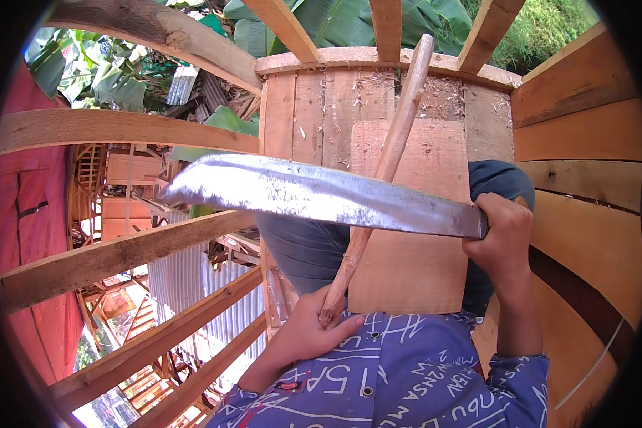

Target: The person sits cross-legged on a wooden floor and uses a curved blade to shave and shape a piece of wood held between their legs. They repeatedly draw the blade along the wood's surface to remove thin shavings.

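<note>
My right hand (504,227) is closed round the handle of a machete (307,192), whose broad, shiny blade stretches left across the view. Beneath the blade in the picture runs a long peeled wooden stick (399,128), slanting from my lap up toward the far edge of the platform. My left hand (310,329) grips the stick's near end, close to my shirt. Under the stick, a flat wooden board (428,267) lies over my lap between my legs. The machete handle is mostly hidden by my fingers. Whether the blade touches the stick, I cannot tell.
Wood shavings lie scattered on the plank floor (307,121). Slatted wooden rails (135,260) stand at the left, with corrugated metal sheets (178,285) and a red sheet (32,235) beyond. A plank wall (585,185) closes in on the right. Banana leaves (332,28) hang past the far rail.
</note>
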Demonstrator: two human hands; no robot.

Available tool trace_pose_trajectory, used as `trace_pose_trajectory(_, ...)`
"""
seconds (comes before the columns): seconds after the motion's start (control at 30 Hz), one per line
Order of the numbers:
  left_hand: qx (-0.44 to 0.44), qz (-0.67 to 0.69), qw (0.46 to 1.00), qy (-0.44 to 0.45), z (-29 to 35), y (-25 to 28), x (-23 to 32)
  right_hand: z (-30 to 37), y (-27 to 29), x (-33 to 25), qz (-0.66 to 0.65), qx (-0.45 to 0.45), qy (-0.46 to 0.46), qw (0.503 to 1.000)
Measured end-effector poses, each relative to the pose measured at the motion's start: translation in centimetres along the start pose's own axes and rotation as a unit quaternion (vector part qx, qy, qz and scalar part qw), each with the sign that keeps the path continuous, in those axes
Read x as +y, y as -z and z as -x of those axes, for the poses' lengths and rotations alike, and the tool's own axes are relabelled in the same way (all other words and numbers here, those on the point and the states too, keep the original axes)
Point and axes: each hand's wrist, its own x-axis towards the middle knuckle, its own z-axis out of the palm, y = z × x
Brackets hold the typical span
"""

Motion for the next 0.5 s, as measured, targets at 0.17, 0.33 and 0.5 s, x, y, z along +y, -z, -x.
trace_pose_trajectory(0.17,-0.003,-0.040,0.999,-0.006,0.4,0.9,0.6,-1.5,-0.3,3.6,0.030,0.050,-0.058,0.997)
trace_pose_trajectory(0.33,-0.004,-0.019,1.000,-0.010,0.8,0.7,-1.0,-0.8,0.3,0.0,-0.017,-0.034,0.002,0.999)
trace_pose_trajectory(0.5,-0.010,-0.030,1.000,-0.001,1.3,1.2,-0.2,-3.9,-0.5,4.9,0.028,0.042,-0.131,0.990)
